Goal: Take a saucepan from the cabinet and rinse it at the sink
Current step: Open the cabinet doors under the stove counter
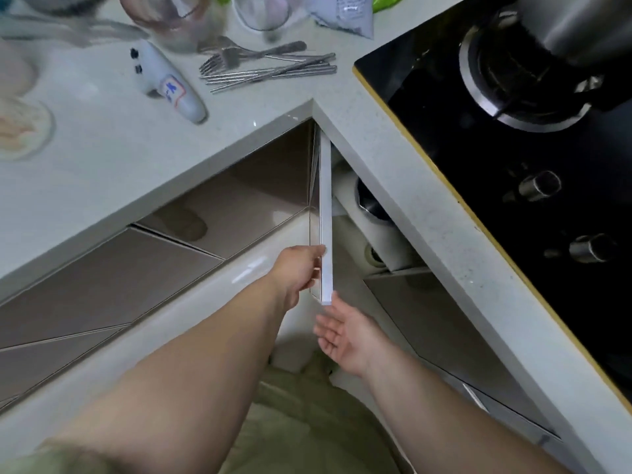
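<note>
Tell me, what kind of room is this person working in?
Most likely a home kitchen: a black gas hob with knobs is set into a pale L-shaped countertop, forks and chopsticks lie on it, and the left hand holds a cabinet door open below.

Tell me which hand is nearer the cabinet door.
Left. The left hand grips the cabinet door at its edge; the right hand hovers open just below its lower corner.

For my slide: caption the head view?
Left hand grips the open cabinet door; right hand waits open below.
</note>
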